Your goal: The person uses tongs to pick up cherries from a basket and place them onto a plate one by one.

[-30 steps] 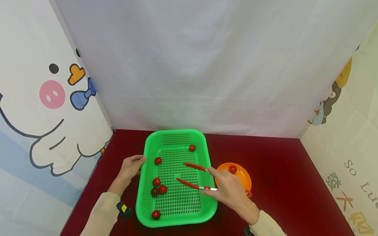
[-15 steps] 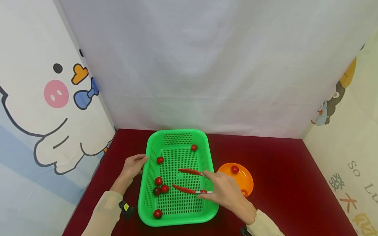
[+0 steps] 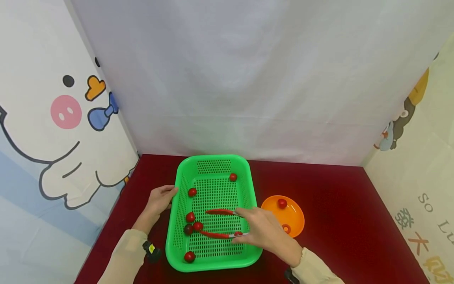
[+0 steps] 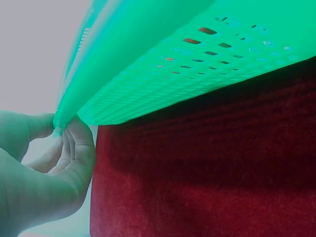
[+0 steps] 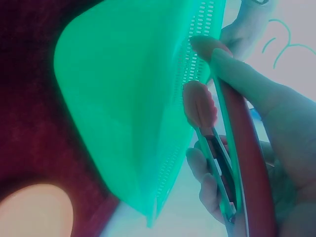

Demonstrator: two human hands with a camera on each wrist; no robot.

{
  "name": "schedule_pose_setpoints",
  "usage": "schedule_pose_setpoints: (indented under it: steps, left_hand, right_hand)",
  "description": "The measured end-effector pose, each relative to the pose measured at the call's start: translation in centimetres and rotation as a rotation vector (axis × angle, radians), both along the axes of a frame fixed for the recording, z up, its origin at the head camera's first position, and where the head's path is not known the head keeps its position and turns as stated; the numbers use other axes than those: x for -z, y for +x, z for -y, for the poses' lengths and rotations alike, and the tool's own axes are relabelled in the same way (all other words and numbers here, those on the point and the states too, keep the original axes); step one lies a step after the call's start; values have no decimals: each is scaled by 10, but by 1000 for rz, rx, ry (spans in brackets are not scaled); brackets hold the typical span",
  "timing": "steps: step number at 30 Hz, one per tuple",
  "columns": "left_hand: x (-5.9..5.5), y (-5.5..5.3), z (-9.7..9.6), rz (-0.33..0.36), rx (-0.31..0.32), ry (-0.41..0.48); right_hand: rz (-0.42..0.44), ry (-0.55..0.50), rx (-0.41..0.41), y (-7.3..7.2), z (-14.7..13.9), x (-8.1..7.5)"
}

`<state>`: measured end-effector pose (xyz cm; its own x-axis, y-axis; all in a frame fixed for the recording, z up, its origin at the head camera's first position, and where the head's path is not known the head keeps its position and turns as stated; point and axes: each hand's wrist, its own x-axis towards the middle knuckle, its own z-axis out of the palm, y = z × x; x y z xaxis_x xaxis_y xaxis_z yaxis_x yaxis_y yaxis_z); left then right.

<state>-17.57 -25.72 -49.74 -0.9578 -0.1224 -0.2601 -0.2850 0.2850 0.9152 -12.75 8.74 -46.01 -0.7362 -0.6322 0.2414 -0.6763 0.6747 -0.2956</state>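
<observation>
My left hand (image 3: 159, 200) pinches the left rim of a green perforated basket (image 3: 213, 268) between thumb and fingers, as the left wrist view also shows. In my right hand (image 3: 267, 230) is a pair of red-tipped tongs (image 3: 214, 235), gripped with its arms spread apart over the basket. The lower tip lies right beside a red cherry tomato (image 3: 198, 226); whether they touch, I cannot tell. A dark tomato (image 3: 188, 229) and another red cherry tomato (image 3: 190, 217) cluster there. Other tomatoes sit apart inside: one near the front (image 3: 189, 256), two farther back.
An orange plate (image 3: 292, 217) with one cherry tomato (image 3: 281, 203) on it stands right of the basket. The tongs' ring end hangs over that plate. A dark red cloth (image 3: 340, 205) covers the table, with curtains behind and at both sides.
My right hand has moved left with the tongs, bringing their tips from the basket's middle towards the clustered tomatoes. My left hand has kept its hold on the rim.
</observation>
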Motion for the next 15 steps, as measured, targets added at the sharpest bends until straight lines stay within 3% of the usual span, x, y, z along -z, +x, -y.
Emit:
schedule_pose_setpoints:
  steps: [15]
  left_hand:
    - [1, 1, 0, -4, 1, -6]
  right_hand:
    - [-13, 109, -171, -1, 18, 1]
